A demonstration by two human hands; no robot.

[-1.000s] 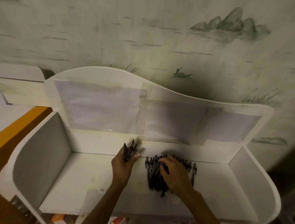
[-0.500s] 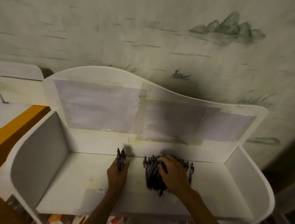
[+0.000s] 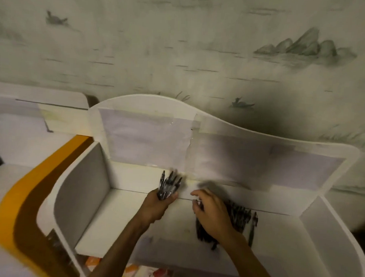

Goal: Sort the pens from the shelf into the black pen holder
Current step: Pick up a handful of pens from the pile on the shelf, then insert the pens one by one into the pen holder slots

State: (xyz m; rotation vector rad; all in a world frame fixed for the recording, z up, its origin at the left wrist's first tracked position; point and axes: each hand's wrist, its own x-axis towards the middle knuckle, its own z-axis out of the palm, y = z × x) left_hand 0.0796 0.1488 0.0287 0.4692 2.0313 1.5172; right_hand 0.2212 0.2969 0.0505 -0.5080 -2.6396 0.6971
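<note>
Gripped upright in the left hand (image 3: pixel 156 204) is a bunch of dark pens (image 3: pixel 168 185), tips fanning above the fist, while the right hand (image 3: pixel 212 216), fingers loosely curled and holding nothing I can make out, rests over the loose pen pile (image 3: pixel 240 217). Both sit on the smooth white shelf (image 3: pixel 119 223) with its wavy-topped back panel and rounded side walls; 1 slim pen (image 3: pixel 252 229) lies just beside the pile's right edge.

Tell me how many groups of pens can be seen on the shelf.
2. One bunch of pens stands upright in the left hand. One pile of pens lies on the shelf, partly hidden under the right hand.
</note>
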